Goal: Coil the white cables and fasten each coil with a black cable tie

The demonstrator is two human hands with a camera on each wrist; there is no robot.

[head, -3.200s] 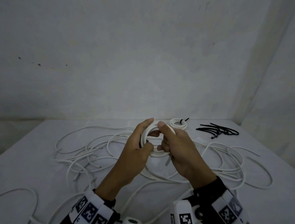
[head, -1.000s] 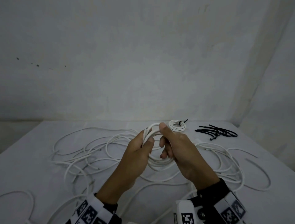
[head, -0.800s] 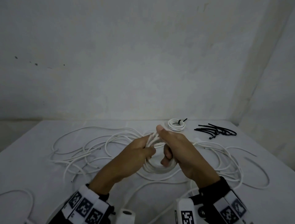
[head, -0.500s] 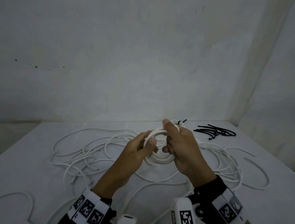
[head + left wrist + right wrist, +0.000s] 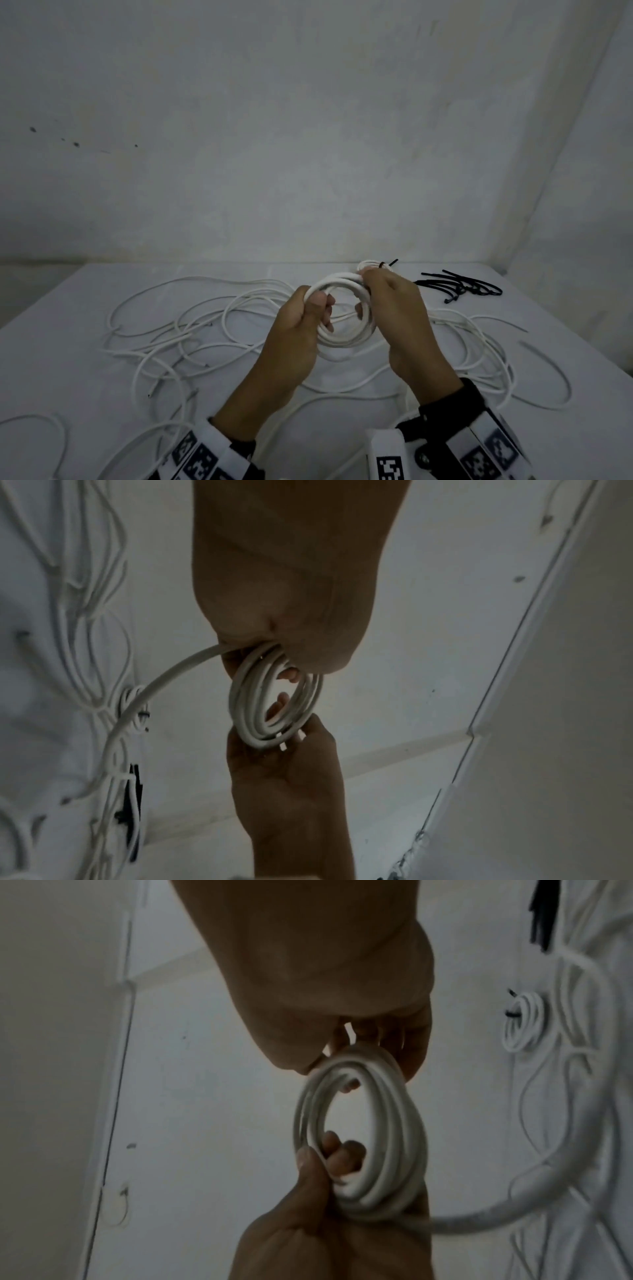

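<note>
A white cable coil (image 5: 346, 320) of several turns is held above the table between both hands. My left hand (image 5: 310, 313) grips its left side, thumb over the turns and fingers curled through the ring (image 5: 342, 1161). My right hand (image 5: 383, 301) pinches the coil's upper right side (image 5: 274, 739). The coil's loose tail (image 5: 164, 680) trails down to the table. A small finished coil (image 5: 371, 265) with a black tie lies behind my right hand. A bunch of black cable ties (image 5: 459, 286) lies at the back right.
Several loose white cables (image 5: 191, 318) sprawl over the white table (image 5: 68, 359) on both sides of my hands. A grey wall stands close behind the table and another wall closes the right side.
The hands have turned and worked the coil, laying more cable onto it. The coil was lowered and then raised, and now faces me as a round ring held on both sides.
</note>
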